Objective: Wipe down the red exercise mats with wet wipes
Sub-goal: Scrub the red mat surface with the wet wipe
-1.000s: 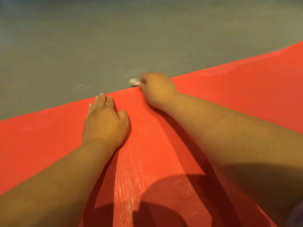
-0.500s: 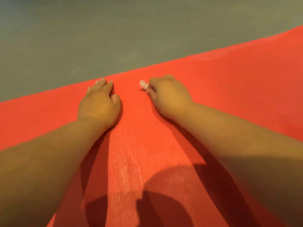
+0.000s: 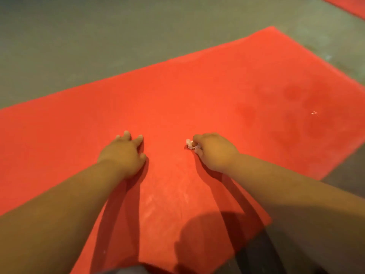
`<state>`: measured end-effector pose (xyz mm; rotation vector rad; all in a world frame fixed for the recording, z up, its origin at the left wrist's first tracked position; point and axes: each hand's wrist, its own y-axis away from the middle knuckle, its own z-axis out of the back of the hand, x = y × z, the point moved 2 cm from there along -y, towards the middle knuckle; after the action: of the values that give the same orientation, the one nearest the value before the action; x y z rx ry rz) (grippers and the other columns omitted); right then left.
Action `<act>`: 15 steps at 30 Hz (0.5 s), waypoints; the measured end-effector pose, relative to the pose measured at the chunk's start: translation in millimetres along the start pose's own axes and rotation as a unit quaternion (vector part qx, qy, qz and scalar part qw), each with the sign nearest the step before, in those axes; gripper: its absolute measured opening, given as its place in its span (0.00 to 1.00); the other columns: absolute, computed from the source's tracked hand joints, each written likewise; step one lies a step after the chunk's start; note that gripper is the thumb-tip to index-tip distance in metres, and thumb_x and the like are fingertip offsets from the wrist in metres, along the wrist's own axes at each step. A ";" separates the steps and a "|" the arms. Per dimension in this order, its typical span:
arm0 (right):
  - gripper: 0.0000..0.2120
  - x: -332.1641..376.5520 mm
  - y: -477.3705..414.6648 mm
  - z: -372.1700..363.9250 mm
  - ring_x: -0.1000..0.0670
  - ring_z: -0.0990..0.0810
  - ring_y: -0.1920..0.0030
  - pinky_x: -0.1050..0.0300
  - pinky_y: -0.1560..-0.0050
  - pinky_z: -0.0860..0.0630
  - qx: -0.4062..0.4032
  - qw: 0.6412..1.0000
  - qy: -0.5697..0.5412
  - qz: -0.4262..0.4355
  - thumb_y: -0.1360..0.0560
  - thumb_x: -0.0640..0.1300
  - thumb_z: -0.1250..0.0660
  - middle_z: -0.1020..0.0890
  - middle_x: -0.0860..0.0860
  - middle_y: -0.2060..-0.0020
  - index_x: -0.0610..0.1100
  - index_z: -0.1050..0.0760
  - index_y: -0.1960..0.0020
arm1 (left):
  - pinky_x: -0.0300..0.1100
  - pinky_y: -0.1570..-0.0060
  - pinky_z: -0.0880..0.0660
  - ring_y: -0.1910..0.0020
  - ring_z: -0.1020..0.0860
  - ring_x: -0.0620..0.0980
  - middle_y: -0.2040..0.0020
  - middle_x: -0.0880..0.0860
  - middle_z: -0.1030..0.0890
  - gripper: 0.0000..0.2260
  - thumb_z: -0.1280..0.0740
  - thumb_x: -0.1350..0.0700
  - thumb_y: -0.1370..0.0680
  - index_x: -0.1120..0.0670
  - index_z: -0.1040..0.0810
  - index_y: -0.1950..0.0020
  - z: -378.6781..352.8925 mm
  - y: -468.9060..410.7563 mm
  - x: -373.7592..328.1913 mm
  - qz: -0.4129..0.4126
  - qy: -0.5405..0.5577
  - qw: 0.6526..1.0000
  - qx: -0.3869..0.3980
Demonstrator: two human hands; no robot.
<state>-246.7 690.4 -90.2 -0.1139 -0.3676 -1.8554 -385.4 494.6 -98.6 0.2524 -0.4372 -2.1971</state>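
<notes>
Red exercise mat (image 3: 197, 99): spans the frame's centre on a grey floor (image 3: 79, 46). Left hand (image 3: 123, 155): palm down, fingers spread flat on the mat, holding nothing. Right hand (image 3: 214, 153): curled closed around a crumpled white wet wipe (image 3: 190, 144), pressed to the mat at centre. Second red mat (image 3: 349, 4): upper right corner.

Two bare arms reach across a red exercise mat (image 3: 197, 91) laid on a grey floor (image 3: 98, 36). The left hand (image 3: 124, 153) presses flat on the mat, while the right hand (image 3: 214, 152) grips a crumpled white wet wipe (image 3: 190, 144) against its surface. A second red mat (image 3: 349, 4) shows at the top right corner.
</notes>
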 end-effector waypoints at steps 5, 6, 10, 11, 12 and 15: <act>0.13 -22.4 56.8 1.9 0.41 0.26 0.43 0.52 0.48 0.29 0.016 0.993 0.009 -0.113 0.24 0.39 0.42 0.23 0.44 0.44 0.47 0.28 0.41 | 0.47 0.38 0.31 0.35 0.28 0.61 0.30 0.63 0.33 0.20 0.39 0.44 0.23 0.47 0.28 0.33 -1.7 52.5 -76.4 -0.080 -0.005 0.994 0.069; 0.14 -29.7 68.7 3.8 0.41 0.26 0.42 0.52 0.45 0.29 0.017 0.990 0.030 -0.136 0.24 0.39 0.43 0.22 0.44 0.44 0.47 0.27 0.41 | 0.47 0.38 0.31 0.35 0.29 0.62 0.31 0.64 0.32 0.19 0.38 0.44 0.24 0.48 0.27 0.34 -3.7 60.6 -93.0 -0.104 -0.001 0.991 0.081; 0.12 -64.8 118.2 10.4 0.41 0.24 0.42 0.51 0.42 0.31 0.017 0.963 0.037 -0.267 0.23 0.42 0.43 0.21 0.43 0.44 0.43 0.27 0.42 | 0.59 0.29 0.41 0.26 0.45 0.66 0.24 0.64 0.47 0.35 0.33 0.37 0.29 0.48 0.40 0.25 -20.6 83.6 -148.7 -0.162 0.014 0.979 0.123; 0.12 -74.6 130.0 10.7 0.41 0.24 0.42 0.52 0.43 0.30 0.021 0.953 0.010 -0.302 0.22 0.42 0.43 0.22 0.42 0.43 0.42 0.27 0.41 | 0.64 0.30 0.44 0.24 0.51 0.64 0.22 0.61 0.53 0.41 0.32 0.35 0.31 0.46 0.45 0.23 -26.0 87.8 -161.4 -0.171 0.021 0.977 0.126; 0.13 -82.7 139.9 11.3 0.40 0.25 0.41 0.52 0.43 0.30 0.034 0.943 -0.009 -0.332 0.21 0.43 0.43 0.22 0.40 0.42 0.40 0.27 0.40 | 0.68 0.31 0.46 0.23 0.55 0.61 0.22 0.57 0.58 0.45 0.31 0.34 0.33 0.45 0.50 0.23 -31.3 90.7 -173.7 -0.182 0.023 0.975 0.123; 0.20 -105.4 160.2 11.9 0.40 0.29 0.35 0.51 0.38 0.31 0.053 0.903 -0.095 -0.416 0.19 0.42 0.49 0.28 0.37 0.35 0.33 0.35 0.31 | 0.73 0.34 0.49 0.23 0.60 0.57 0.22 0.52 0.62 0.49 0.30 0.34 0.35 0.43 0.55 0.22 -43.5 97.6 -211.1 -0.228 -0.017 0.968 0.101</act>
<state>-63.7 747.2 -75.5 -0.0641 -0.7328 -2.6714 -171.7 596.3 -94.1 0.4646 -0.6781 -2.6087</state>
